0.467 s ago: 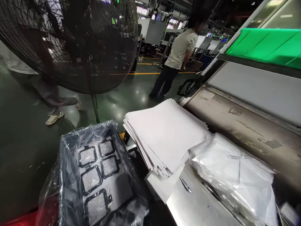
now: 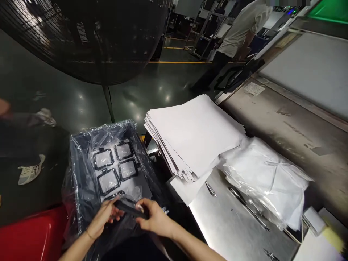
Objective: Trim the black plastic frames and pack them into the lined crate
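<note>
My left hand point(image 2: 104, 214) and my right hand point(image 2: 157, 219) are over the near end of a dark crate point(image 2: 73, 159) lined with clear plastic film. Between them is a thin black frame-like part point(image 2: 132, 209), seen nearly edge-on and tilted. The fingers of my left hand close on its left end. My right thumb and fingers pinch its right end. Several black square frames point(image 2: 108, 181) lie flat in the crate on a pale sheet point(image 2: 138, 190). My hands partly cover another frame near them.
Right of the crate, a stack of white sheets point(image 2: 190, 134) lies on a metal table point(image 2: 217, 221), beside a plastic-wrapped white bundle point(image 2: 269, 177) and tweezers point(image 2: 248, 208). A red stool-like object point(image 2: 29, 235) is lower left. A large fan point(image 2: 89, 40) stands behind; people are beyond.
Both my hands have come into view, holding the black part. The view has tilted down. At left a person's legs have moved further left; the person behind appears further right.
</note>
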Tool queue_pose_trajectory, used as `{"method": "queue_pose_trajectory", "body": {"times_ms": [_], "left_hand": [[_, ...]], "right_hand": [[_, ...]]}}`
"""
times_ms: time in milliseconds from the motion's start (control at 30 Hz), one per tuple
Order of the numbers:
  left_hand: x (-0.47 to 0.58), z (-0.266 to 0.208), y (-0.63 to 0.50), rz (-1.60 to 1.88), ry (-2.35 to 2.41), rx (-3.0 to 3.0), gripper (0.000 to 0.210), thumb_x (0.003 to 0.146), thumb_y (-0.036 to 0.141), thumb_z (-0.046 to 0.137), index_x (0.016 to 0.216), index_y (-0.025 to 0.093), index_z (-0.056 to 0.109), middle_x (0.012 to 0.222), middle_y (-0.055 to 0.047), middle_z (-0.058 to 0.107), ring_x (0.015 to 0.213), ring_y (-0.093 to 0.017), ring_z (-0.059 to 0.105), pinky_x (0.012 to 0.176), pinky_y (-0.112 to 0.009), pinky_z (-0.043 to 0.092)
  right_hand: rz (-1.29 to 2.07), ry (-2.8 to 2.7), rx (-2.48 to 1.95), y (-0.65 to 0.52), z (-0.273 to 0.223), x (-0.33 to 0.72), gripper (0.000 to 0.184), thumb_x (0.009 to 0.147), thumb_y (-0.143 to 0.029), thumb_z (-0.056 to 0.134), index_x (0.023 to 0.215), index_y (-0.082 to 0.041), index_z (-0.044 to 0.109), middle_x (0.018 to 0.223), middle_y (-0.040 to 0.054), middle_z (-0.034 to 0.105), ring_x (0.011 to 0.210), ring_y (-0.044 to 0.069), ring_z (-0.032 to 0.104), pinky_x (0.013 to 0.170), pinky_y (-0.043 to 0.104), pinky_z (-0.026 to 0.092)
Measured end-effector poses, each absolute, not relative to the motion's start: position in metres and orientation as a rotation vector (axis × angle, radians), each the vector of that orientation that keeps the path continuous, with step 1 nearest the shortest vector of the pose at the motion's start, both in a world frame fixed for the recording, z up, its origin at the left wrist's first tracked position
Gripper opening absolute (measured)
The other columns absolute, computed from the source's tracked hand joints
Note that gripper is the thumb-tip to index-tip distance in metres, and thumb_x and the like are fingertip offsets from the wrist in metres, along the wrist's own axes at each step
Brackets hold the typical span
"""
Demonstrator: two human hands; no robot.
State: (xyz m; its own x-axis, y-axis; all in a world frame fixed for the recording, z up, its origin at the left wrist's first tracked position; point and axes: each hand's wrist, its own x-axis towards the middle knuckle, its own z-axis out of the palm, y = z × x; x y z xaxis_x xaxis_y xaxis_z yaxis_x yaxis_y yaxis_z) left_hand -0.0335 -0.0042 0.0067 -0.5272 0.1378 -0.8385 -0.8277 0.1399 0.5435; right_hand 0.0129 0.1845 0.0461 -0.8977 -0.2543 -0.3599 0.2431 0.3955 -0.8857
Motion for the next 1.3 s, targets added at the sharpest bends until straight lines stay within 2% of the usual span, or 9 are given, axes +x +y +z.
{"method": "queue_pose_trajectory", "body": {"times_ms": [200,367,600,700,833,933,1033,1200,1300], "left_hand": [[-0.057,0.007,-0.004,1.444,1.681,-0.514,0.033,0.081,0.035,0.043,0.060,0.013,0.054,0.049,0.006,0.053,0.039,-0.006,0.048,0.038,-0.021,0.039],[-0.051,0.000,-0.002,1.617,1.630,-0.561,0.033,0.081,0.038,0.043,0.063,0.013,0.055,0.052,0.004,0.056,0.044,-0.008,0.053,0.043,-0.023,0.042],[-0.019,-0.012,0.004,2.107,1.609,-0.662,0.029,0.080,0.037,0.043,0.069,0.014,0.055,0.064,0.001,0.060,0.061,-0.013,0.059,0.064,-0.033,0.047],[-0.009,-0.014,0.002,2.181,1.637,-0.643,0.028,0.080,0.037,0.045,0.071,0.013,0.056,0.066,0.001,0.060,0.064,-0.014,0.059,0.066,-0.035,0.047],[0.007,-0.012,0.006,2.126,1.814,-0.720,0.027,0.081,0.036,0.043,0.072,0.013,0.055,0.071,0.000,0.059,0.067,-0.014,0.057,0.066,-0.034,0.046],[0.015,-0.010,0.021,1.972,1.921,-0.697,0.015,0.079,0.028,0.049,0.082,0.014,0.053,0.074,0.001,0.056,0.064,-0.012,0.056,0.054,-0.028,0.046],[0.015,-0.009,0.039,1.780,1.886,-0.539,0.010,0.075,0.022,0.055,0.081,0.013,0.054,0.064,0.004,0.054,0.051,-0.009,0.052,0.043,-0.022,0.042],[0.004,0.000,0.050,1.625,1.768,-0.358,0.011,0.076,0.020,0.055,0.067,0.013,0.056,0.055,0.006,0.054,0.044,-0.007,0.049,0.045,-0.022,0.043],[0.006,0.020,0.047,1.665,1.630,-0.338,0.013,0.077,0.022,0.052,0.069,0.013,0.056,0.060,0.004,0.059,0.047,-0.008,0.053,0.047,-0.023,0.042]], "right_hand": [[-1.653,2.157,0.090,0.187,0.038,-0.004,0.017,0.079,-0.027,0.053,0.086,-0.012,0.051,0.075,-0.0005,0.052,0.067,0.011,0.051,0.062,0.027,0.043],[-1.681,2.152,0.118,0.186,0.043,-0.011,0.016,0.079,-0.026,0.054,0.086,-0.011,0.051,0.073,-0.0012,0.051,0.065,0.011,0.051,0.060,0.027,0.044],[-1.706,2.108,-0.007,0.187,0.052,-0.016,0.020,0.074,-0.024,0.059,0.088,-0.012,0.053,0.068,-0.0034,0.049,0.055,0.007,0.046,0.052,0.022,0.040],[-1.714,2.128,-0.040,0.186,0.055,-0.012,0.022,0.070,-0.023,0.062,0.087,-0.012,0.053,0.069,-0.0029,0.049,0.058,0.008,0.046,0.054,0.023,0.041],[-1.747,2.134,-0.053,0.183,0.052,-0.009,0.019,0.075,-0.027,0.058,0.085,-0.012,0.053,0.067,-0.0031,0.049,0.055,0.007,0.046,0.050,0.021,0.041],[-1.784,2.197,-0.002,0.180,0.044,-0.009,0.018,0.082,-0.029,0.049,0.087,-0.011,0.050,0.067,-0.0028,0.048,0.054,0.007,0.047,0.049,0.020,0.041],[-1.786,2.289,-0.001,0.177,0.039,-0.009,0.020,0.084,-0.030,0.046,0.091,-0.012,0.048,0.069,-0.0022,0.049,0.054,0.007,0.048,0.049,0.020,0.042],[-1.671,2.541,-0.108,0.177,0.036,-0.007,0.021,0.084,-0.031,0.045,0.092,-0.012,0.048,0.075,-0.0003,0.049,0.060,0.009,0.048,0.053,0.023,0.042],[-1.526,2.683,-0.326,0.184,0.028,-0.007,0.019,0.083,-0.031,0.045,0.089,-0.013,0.049,0.077,0.0006,0.048,0.067,0.011,0.048,0.059,0.026,0.042]]}}
